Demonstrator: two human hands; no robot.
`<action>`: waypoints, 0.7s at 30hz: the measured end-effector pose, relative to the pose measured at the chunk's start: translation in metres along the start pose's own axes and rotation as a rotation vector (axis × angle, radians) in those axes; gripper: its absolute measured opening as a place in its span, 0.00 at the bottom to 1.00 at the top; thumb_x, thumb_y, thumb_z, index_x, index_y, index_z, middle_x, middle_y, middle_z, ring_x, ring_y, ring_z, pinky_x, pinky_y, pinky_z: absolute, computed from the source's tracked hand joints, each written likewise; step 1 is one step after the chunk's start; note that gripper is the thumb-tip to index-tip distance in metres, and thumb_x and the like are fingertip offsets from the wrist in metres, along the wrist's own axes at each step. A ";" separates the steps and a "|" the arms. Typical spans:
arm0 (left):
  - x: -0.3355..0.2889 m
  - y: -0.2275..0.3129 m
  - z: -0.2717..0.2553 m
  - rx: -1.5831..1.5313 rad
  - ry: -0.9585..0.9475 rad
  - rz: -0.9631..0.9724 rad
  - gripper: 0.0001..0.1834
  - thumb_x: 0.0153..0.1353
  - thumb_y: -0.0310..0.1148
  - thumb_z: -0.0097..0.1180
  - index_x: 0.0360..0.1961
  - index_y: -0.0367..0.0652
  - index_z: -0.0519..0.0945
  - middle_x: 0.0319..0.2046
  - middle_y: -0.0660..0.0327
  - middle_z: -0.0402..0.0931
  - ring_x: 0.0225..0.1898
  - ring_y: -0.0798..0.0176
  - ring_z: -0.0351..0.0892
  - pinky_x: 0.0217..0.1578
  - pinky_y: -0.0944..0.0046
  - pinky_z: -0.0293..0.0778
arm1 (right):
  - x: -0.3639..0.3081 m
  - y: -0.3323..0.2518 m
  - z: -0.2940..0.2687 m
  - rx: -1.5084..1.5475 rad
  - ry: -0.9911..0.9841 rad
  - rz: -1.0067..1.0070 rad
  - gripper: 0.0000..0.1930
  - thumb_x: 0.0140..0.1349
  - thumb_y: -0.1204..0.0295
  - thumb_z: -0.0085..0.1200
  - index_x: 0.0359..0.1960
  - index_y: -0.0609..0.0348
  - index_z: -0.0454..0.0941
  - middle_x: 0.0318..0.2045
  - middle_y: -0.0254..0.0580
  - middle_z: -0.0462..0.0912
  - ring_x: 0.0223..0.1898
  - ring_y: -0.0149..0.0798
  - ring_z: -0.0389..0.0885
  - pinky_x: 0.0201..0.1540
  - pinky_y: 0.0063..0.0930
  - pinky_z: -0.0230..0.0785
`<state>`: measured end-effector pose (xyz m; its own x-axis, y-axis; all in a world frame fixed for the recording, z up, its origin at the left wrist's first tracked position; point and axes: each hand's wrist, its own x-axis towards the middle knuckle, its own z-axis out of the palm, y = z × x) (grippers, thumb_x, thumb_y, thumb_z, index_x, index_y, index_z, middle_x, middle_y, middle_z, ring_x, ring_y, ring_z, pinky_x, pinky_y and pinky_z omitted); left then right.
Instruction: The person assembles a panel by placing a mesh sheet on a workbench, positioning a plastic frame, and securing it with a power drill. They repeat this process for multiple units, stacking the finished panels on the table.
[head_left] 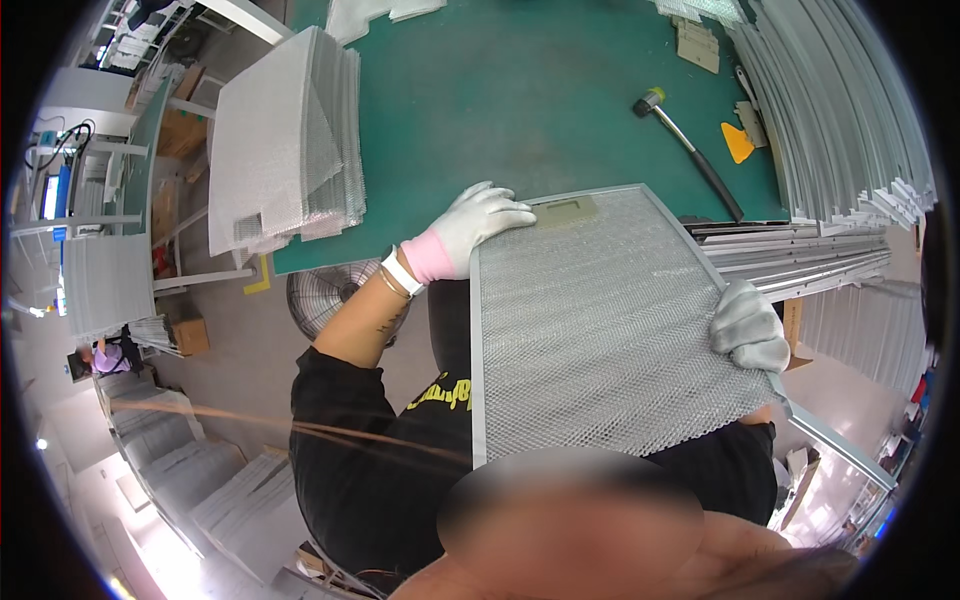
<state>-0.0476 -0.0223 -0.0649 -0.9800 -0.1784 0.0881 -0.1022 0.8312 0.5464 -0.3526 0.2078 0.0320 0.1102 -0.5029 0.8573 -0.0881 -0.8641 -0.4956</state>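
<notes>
Left hand (pixel 487 222): half open over a corner of the mesh panel (pixel 600 320); I can't tell if it grips.
Right hand (pixel 750 327): my fingers curl around its right edge.
Panel: in front of me.
Green table (pixel 520 110): a hammer (pixel 695 156) lies on it.

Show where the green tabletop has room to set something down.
The green tabletop is bare between the mesh sheet stack and the mallet, beyond the framed mesh panel. Its right edge is crowded with stacked grey panels and a yellow scraper.
</notes>
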 end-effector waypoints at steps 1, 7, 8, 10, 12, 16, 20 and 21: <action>0.001 0.003 -0.003 0.017 0.008 -0.010 0.30 0.57 0.44 0.62 0.60 0.46 0.75 0.55 0.54 0.77 0.61 0.44 0.70 0.68 0.42 0.58 | -0.004 0.002 -0.001 0.006 0.007 0.001 0.12 0.65 0.65 0.52 0.35 0.63 0.70 0.34 0.56 0.80 0.33 0.50 0.79 0.37 0.50 0.74; -0.011 0.033 -0.001 0.295 0.098 -0.452 0.28 0.56 0.39 0.61 0.58 0.42 0.76 0.42 0.49 0.76 0.51 0.44 0.74 0.64 0.46 0.64 | -0.027 0.009 -0.009 0.143 0.019 -0.051 0.11 0.62 0.68 0.54 0.36 0.66 0.73 0.34 0.60 0.81 0.34 0.54 0.80 0.35 0.52 0.75; -0.017 0.036 0.003 0.350 0.142 -0.523 0.27 0.56 0.38 0.60 0.57 0.40 0.76 0.40 0.49 0.76 0.49 0.44 0.74 0.63 0.46 0.64 | -0.024 0.011 -0.009 0.168 0.013 -0.045 0.12 0.62 0.67 0.54 0.35 0.67 0.74 0.34 0.61 0.81 0.34 0.56 0.80 0.34 0.54 0.75; -0.018 0.042 -0.007 0.303 0.196 -0.406 0.25 0.57 0.36 0.60 0.55 0.39 0.76 0.40 0.51 0.77 0.49 0.45 0.76 0.63 0.51 0.66 | -0.010 0.003 0.004 -0.031 0.083 0.081 0.10 0.67 0.63 0.52 0.34 0.56 0.71 0.30 0.44 0.79 0.31 0.41 0.78 0.32 0.39 0.71; -0.019 0.060 -0.032 0.063 0.250 -0.188 0.21 0.60 0.36 0.58 0.52 0.38 0.77 0.41 0.51 0.78 0.48 0.46 0.78 0.61 0.52 0.69 | 0.003 0.003 0.006 -0.110 0.117 0.130 0.08 0.68 0.63 0.53 0.36 0.53 0.71 0.29 0.37 0.79 0.30 0.36 0.78 0.31 0.32 0.70; -0.017 0.078 -0.086 -0.596 0.335 0.666 0.22 0.73 0.48 0.47 0.42 0.38 0.82 0.43 0.48 0.82 0.46 0.47 0.82 0.50 0.46 0.76 | 0.028 0.029 0.007 -0.121 0.227 0.083 0.17 0.62 0.64 0.63 0.46 0.59 0.75 0.31 0.43 0.81 0.32 0.40 0.81 0.33 0.34 0.74; 0.021 0.091 -0.083 -0.368 1.136 0.266 0.19 0.67 0.43 0.61 0.33 0.34 0.81 0.31 0.53 0.81 0.33 0.53 0.82 0.37 0.56 0.77 | 0.019 0.083 0.021 -0.598 0.345 0.300 0.52 0.54 0.66 0.74 0.74 0.53 0.47 0.54 0.51 0.74 0.51 0.48 0.77 0.55 0.44 0.73; 0.028 0.088 -0.093 -0.308 1.177 0.203 0.15 0.64 0.39 0.64 0.31 0.34 0.81 0.30 0.55 0.80 0.31 0.58 0.80 0.35 0.61 0.75 | -0.005 0.113 0.025 -0.684 0.358 0.285 0.63 0.46 0.67 0.78 0.75 0.53 0.37 0.61 0.53 0.66 0.60 0.50 0.68 0.62 0.49 0.65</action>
<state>-0.0682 -0.0031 0.0626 -0.2069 -0.5585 0.8033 0.2342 0.7689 0.5949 -0.3389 0.1119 -0.0324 -0.3196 -0.5645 0.7611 -0.6616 -0.4421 -0.6057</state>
